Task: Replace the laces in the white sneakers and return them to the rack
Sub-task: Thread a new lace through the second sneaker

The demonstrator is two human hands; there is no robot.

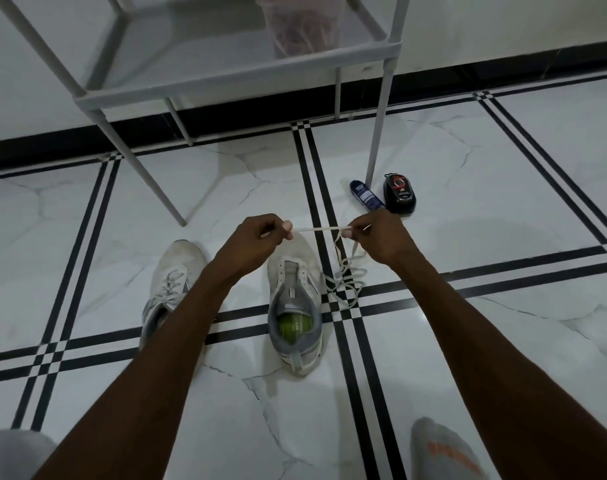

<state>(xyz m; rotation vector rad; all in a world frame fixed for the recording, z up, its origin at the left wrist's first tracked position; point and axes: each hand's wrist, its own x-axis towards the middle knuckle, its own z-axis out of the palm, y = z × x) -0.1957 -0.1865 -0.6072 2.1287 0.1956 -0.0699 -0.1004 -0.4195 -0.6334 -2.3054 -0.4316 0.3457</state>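
Observation:
Two white sneakers stand on the tiled floor. The right sneaker [295, 306] has no lace in its eyelets and shows a green insole. The left sneaker [170, 289] is laced and partly hidden behind my left forearm. A white lace [316, 229] is stretched taut between my hands above the unlaced sneaker's toe. My left hand [260, 233] pinches one end of that stretch and my right hand [374, 233] pinches the other. The rest of the lace [343, 278] hangs from my right hand and lies tangled on the floor beside the shoe.
A grey shoe rack [239, 69] stands behind the shoes, with a clear plastic container [302, 26] on its shelf. A blue tube [364, 195] and a black shoe-polish applicator [399, 194] lie by the rack's right leg. My socked foot [444, 452] shows at the bottom right.

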